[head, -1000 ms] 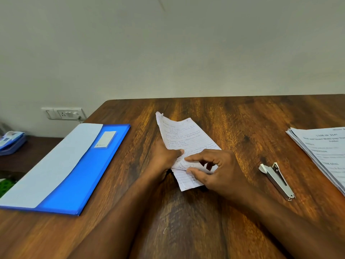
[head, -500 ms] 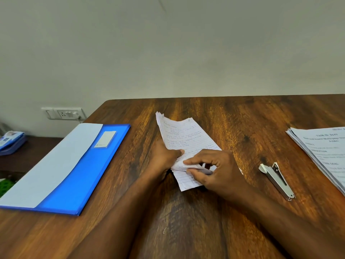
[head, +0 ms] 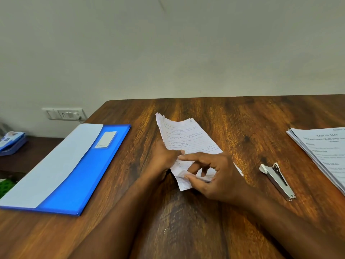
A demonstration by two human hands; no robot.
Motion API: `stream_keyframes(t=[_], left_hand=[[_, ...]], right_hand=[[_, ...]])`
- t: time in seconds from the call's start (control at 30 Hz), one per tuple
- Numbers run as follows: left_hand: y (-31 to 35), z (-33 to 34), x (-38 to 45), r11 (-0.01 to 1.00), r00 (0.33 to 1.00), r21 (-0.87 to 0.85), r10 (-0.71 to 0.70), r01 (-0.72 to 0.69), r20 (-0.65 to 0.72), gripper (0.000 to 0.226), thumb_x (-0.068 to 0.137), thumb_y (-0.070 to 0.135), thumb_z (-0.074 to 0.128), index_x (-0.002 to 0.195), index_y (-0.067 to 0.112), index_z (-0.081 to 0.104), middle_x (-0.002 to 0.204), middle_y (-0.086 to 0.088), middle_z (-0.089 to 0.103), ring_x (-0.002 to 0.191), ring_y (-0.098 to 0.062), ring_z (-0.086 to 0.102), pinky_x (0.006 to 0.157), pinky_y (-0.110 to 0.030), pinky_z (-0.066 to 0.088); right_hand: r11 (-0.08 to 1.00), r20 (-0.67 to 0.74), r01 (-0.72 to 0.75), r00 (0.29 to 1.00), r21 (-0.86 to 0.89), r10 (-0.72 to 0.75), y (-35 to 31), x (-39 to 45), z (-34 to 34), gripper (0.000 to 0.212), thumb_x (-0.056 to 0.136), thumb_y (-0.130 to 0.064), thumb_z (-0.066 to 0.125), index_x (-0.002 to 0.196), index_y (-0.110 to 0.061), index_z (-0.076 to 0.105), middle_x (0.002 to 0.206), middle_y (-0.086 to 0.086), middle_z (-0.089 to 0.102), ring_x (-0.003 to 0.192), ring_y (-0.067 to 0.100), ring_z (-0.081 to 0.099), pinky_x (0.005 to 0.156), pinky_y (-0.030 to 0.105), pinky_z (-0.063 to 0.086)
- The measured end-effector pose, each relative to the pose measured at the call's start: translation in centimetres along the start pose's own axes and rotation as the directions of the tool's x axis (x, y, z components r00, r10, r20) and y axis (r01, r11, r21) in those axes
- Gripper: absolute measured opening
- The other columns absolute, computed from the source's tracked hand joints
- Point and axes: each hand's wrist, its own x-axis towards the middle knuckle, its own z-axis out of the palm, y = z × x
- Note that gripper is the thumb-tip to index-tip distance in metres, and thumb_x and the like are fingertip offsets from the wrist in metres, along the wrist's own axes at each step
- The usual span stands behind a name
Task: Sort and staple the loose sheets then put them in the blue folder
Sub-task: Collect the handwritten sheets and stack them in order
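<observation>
A small stack of handwritten lined sheets (head: 188,137) lies at the middle of the wooden table (head: 242,116). My left hand (head: 164,157) grips the stack's left edge, thumb on top. My right hand (head: 214,174) pinches the near corner of the top sheets between thumb and fingers and curls it upward. The blue folder (head: 89,176) lies at the left with a pale inner flap over most of it. A silver stapler (head: 278,181) lies to the right of my right hand, untouched.
A second pile of printed sheets (head: 323,156) sits at the table's right edge. A wall socket (head: 64,114) is behind the folder, and a low dark shelf with a blue item (head: 11,143) stands beyond the table's left side.
My right hand's fingers have spread and lifted, peeling the near corner of the top sheets up from the stack. My left hand stays in place on the left edge.
</observation>
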Motion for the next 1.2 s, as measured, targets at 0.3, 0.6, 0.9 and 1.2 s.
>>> stream_keyframes(t=[0.3, 0.6, 0.9, 1.2], left_hand=[[-0.5, -0.2, 0.6, 0.994, 0.996, -0.062, -0.091, 0.091, -0.005, 0.051, 0.084, 0.001, 0.081, 0.13, 0.016, 0.066, 0.127, -0.003, 0.073, 0.111, -0.024, 0.072, 0.095, -0.051, 0.06], [-0.1, -0.3, 0.4, 0.989, 0.992, -0.074, -0.126, 0.126, 0.007, 0.049, 0.086, 0.001, 0.08, 0.131, 0.013, 0.066, 0.128, -0.005, 0.073, 0.112, -0.025, 0.071, 0.096, -0.051, 0.06], [0.3, -0.2, 0.1, 0.986, 0.991, -0.102, -0.129, 0.131, 0.026, 0.046, 0.088, -0.002, 0.077, 0.13, 0.01, 0.065, 0.13, -0.008, 0.071, 0.113, -0.027, 0.071, 0.092, -0.044, 0.061], [-0.2, -0.2, 0.3, 0.994, 0.997, -0.078, -0.076, 0.077, 0.02, 0.046, 0.087, 0.002, 0.079, 0.13, 0.014, 0.066, 0.126, 0.0, 0.073, 0.105, -0.019, 0.073, 0.083, -0.036, 0.064]], right_hand=[[0.945, 0.267, 0.244, 0.946, -0.217, -0.183, 0.3, -0.1, -0.3, 0.013, 0.087, -0.011, 0.073, 0.097, -0.021, 0.076, 0.098, -0.007, 0.074, 0.086, 0.008, 0.069, 0.066, 0.033, 0.057], [0.781, 0.382, 0.47, 0.867, -0.411, -0.32, -0.3, -0.3, 0.2, 0.017, 0.095, -0.035, 0.072, 0.098, -0.018, 0.074, 0.096, -0.001, 0.07, 0.08, 0.02, 0.064, 0.059, 0.04, 0.052], [0.761, 0.297, 0.487, 0.872, -0.429, -0.39, -0.1, -0.4, 0.4, 0.014, 0.092, -0.017, 0.074, 0.106, -0.016, 0.079, 0.092, 0.001, 0.071, 0.075, 0.02, 0.065, 0.056, 0.036, 0.049], [0.911, 0.201, 0.307, 0.945, -0.276, -0.258, -0.7, -0.5, 0.8, 0.025, 0.092, -0.015, 0.072, 0.116, -0.016, 0.079, 0.087, -0.003, 0.073, 0.074, 0.011, 0.063, 0.062, 0.025, 0.049]])
